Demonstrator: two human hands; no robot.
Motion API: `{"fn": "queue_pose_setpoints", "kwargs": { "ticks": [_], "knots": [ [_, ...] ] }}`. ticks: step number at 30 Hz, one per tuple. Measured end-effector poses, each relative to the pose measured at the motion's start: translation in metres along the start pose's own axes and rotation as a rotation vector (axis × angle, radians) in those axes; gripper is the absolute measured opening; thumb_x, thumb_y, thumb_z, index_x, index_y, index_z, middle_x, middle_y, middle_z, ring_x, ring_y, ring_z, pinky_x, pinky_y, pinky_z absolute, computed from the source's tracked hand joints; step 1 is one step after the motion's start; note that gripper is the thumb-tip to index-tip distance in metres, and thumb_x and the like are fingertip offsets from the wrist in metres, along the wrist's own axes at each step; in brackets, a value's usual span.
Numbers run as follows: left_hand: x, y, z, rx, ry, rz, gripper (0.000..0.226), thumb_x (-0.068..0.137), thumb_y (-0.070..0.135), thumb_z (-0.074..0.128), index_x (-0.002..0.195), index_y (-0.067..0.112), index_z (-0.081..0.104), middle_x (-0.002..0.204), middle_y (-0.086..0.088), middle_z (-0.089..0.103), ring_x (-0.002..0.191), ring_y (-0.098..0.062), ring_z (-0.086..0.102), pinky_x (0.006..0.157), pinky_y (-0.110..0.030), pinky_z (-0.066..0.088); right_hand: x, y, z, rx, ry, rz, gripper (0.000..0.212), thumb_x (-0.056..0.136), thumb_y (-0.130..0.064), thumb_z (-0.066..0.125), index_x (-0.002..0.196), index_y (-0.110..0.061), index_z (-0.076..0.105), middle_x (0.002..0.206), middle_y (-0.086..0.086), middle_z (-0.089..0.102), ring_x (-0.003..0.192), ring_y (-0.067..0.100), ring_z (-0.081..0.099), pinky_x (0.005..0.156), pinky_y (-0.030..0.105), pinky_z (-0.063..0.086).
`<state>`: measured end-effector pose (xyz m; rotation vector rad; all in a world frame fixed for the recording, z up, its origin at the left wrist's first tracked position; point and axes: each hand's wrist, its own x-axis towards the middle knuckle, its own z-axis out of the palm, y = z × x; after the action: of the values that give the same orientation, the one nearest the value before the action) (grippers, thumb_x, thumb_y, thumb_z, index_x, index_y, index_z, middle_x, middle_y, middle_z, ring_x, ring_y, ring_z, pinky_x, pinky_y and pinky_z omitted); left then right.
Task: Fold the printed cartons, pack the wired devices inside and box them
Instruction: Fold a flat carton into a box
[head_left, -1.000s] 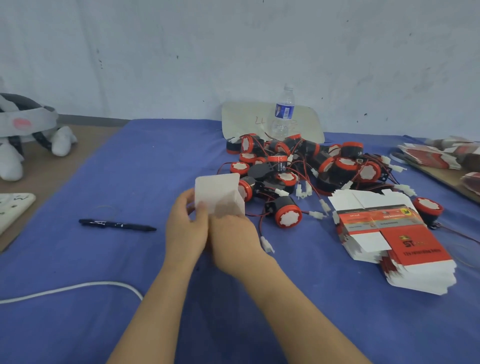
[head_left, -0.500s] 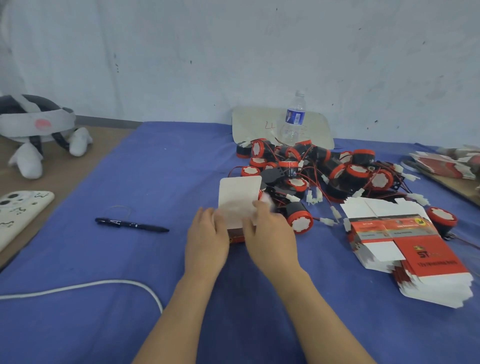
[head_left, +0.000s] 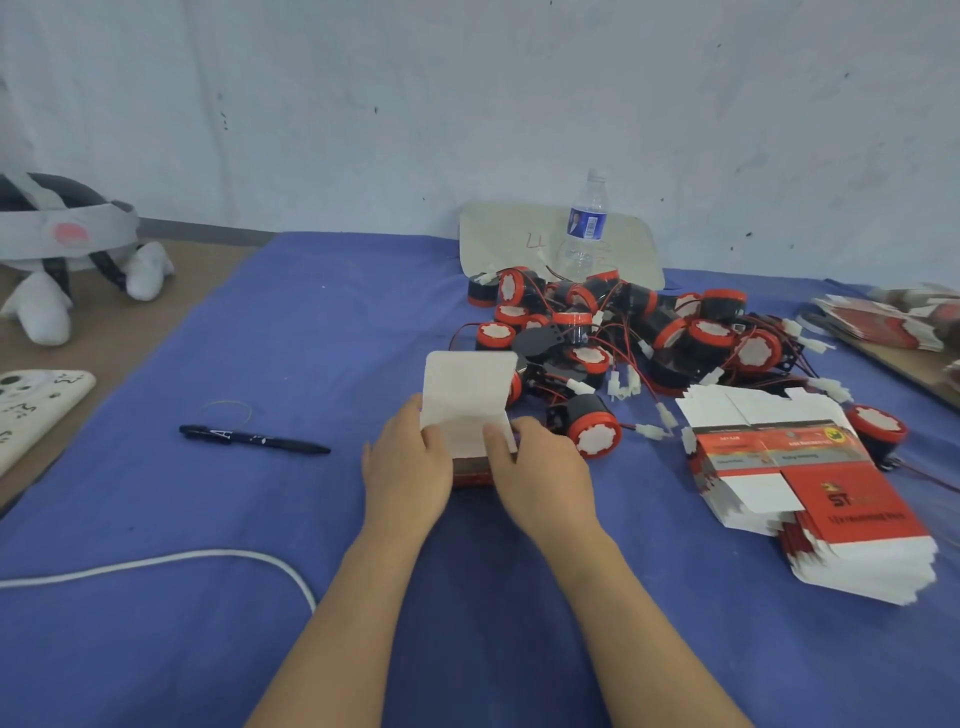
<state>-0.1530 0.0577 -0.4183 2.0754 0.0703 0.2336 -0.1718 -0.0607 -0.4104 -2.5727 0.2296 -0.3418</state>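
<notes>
A half-formed carton (head_left: 467, 400) stands on the blue cloth in the middle, its white flap raised toward the far side and a red printed side facing me. My left hand (head_left: 408, 467) grips its left side with the thumb on the white panel. My right hand (head_left: 540, 473) holds its right side, thumb on the panel too. Behind it lies a heap of black-and-red wired devices (head_left: 623, 338) with white plugs. A stack of flat printed cartons (head_left: 810, 478) lies to the right.
A black pen (head_left: 254, 439) lies left of the carton and a white cable (head_left: 156, 564) curves across the near left. A water bottle (head_left: 584, 228) stands at the back before a pale board. More flat cartons (head_left: 883, 317) sit far right; a headset and a plush toy far left.
The carton has come down from in front of me onto the cloth, and both hands now hold it there with the flap upright.
</notes>
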Motion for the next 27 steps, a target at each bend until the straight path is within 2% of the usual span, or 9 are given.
{"fn": "queue_pose_setpoints", "kwargs": {
  "ticks": [2, 4, 8, 11, 13, 17, 20, 23, 27],
  "knots": [
    [0.001, 0.005, -0.005, -0.201, -0.005, -0.06, 0.024, 0.096, 0.019, 0.032, 0.099, 0.023, 0.056, 0.115, -0.006, 0.06, 0.099, -0.019, 0.051, 0.085, -0.035, 0.041, 0.003, 0.006, 0.0, -0.032, 0.038, -0.014, 0.039, 0.099, -0.042, 0.038, 0.102, -0.013, 0.063, 0.099, 0.007, 0.065, 0.094, 0.025, 0.053, 0.071, 0.035, 0.045],
    [0.003, 0.01, -0.007, -0.151, 0.035, -0.131, 0.036, 0.095, 0.043, 0.024, 0.08, 0.023, 0.05, 0.104, -0.004, 0.06, 0.102, -0.022, 0.05, 0.095, -0.043, 0.038, 0.006, 0.009, 0.0, -0.082, 0.112, -0.077, 0.039, 0.099, -0.041, 0.041, 0.097, -0.013, 0.068, 0.104, 0.004, 0.063, 0.103, 0.024, 0.047, 0.081, 0.033, 0.038],
    [-0.007, 0.008, -0.006, 0.263, 0.109, -0.009, 0.085, 0.075, 0.077, -0.008, 0.067, 0.022, 0.057, 0.089, 0.009, 0.059, 0.14, -0.017, 0.026, 0.116, -0.051, -0.008, 0.005, 0.001, -0.002, 0.36, 0.127, -0.17, 0.041, 0.096, -0.046, 0.043, 0.127, -0.022, 0.055, 0.116, -0.008, 0.061, 0.108, 0.009, 0.051, 0.088, 0.023, 0.042],
    [-0.012, 0.008, -0.01, 0.309, 0.106, 0.028, 0.089, 0.071, 0.078, -0.013, 0.058, 0.023, 0.055, 0.074, 0.013, 0.054, 0.137, -0.016, 0.033, 0.114, -0.052, -0.012, 0.001, -0.004, -0.005, 0.575, 0.145, -0.168, 0.04, 0.092, -0.058, 0.04, 0.091, -0.024, 0.06, 0.074, -0.02, 0.058, 0.069, -0.002, 0.051, 0.06, 0.015, 0.037],
    [-0.011, 0.014, -0.01, 0.265, 0.116, -0.006, 0.086, 0.072, 0.077, -0.01, 0.057, 0.021, 0.054, 0.065, 0.013, 0.049, 0.115, -0.018, 0.052, 0.116, -0.052, -0.004, 0.001, -0.007, -0.009, 0.714, 0.135, -0.112, 0.056, 0.085, -0.067, 0.037, 0.059, -0.018, 0.04, 0.051, -0.013, 0.037, 0.051, 0.005, 0.033, 0.05, 0.017, 0.026],
    [-0.009, 0.021, -0.013, 0.037, 0.104, -0.081, 0.069, 0.088, 0.069, 0.014, 0.059, 0.018, 0.049, 0.061, 0.007, 0.051, 0.067, -0.011, 0.047, 0.103, -0.048, 0.034, 0.002, -0.009, -0.016, 0.789, 0.048, -0.091, 0.056, 0.095, -0.051, 0.044, 0.059, -0.011, 0.032, 0.058, 0.0, 0.027, 0.058, 0.011, 0.027, 0.056, 0.029, 0.025],
    [-0.007, 0.019, -0.016, -0.162, 0.119, -0.067, 0.052, 0.093, 0.061, 0.033, 0.071, 0.021, 0.057, 0.075, 0.005, 0.06, 0.078, -0.018, 0.054, 0.071, -0.034, 0.041, 0.005, -0.004, -0.023, 0.752, -0.036, -0.177, 0.043, 0.098, -0.041, 0.045, 0.073, -0.008, 0.055, 0.063, -0.001, 0.042, 0.062, 0.009, 0.039, 0.062, 0.028, 0.035],
    [-0.003, 0.012, -0.014, -0.136, 0.128, -0.007, 0.036, 0.097, 0.048, 0.041, 0.104, 0.021, 0.064, 0.1, 0.006, 0.062, 0.091, -0.012, 0.053, 0.074, -0.027, 0.038, 0.008, 0.002, -0.023, 0.634, -0.071, -0.198, 0.022, 0.099, -0.033, 0.048, 0.089, -0.02, 0.063, 0.075, 0.0, 0.06, 0.071, 0.009, 0.051, 0.067, 0.027, 0.043],
    [-0.003, 0.005, -0.009, -0.031, 0.175, 0.084, 0.022, 0.098, 0.028, 0.049, 0.109, 0.014, 0.062, 0.11, 0.002, 0.065, 0.091, -0.007, 0.05, 0.072, -0.021, 0.036, 0.009, 0.004, -0.018, 0.582, 0.019, -0.199, 0.026, 0.097, -0.024, 0.051, 0.083, -0.004, 0.058, 0.07, 0.008, 0.05, 0.066, 0.015, 0.041, 0.062, 0.034, 0.036]
  ]
}}
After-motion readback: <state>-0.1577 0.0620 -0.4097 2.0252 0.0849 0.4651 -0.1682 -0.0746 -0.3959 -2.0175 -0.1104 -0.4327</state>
